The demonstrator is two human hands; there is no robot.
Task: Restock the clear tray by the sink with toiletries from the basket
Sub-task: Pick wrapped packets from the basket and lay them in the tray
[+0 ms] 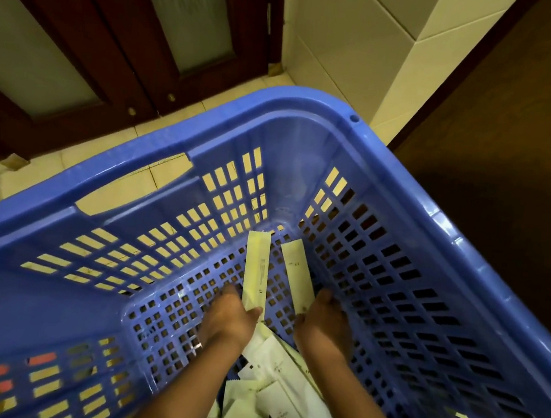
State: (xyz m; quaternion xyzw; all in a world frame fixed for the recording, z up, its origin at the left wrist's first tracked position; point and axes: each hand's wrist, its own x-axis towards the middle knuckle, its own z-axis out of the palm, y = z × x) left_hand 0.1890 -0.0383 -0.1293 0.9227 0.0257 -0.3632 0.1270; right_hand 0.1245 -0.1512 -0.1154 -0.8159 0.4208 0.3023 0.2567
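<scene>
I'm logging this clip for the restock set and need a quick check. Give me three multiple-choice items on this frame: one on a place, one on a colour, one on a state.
1. Where does the pile of white packets lie?
A. on the floor tiles
B. in the near end of the basket, between the forearms
C. hung on the door

2. What colour is the basket?
A. red
B. green
C. blue

3. What are the left hand and right hand doing?
A. each holds one long packet
B. both rest open on the rim
C. only the left holds a packet

Answers:
1 B: the pile sits on the slotted bottom, nearest the camera.
2 C: the rim and walls are blue.
3 A: the left packet and the right packet each stick out from a gripping hand.
</scene>
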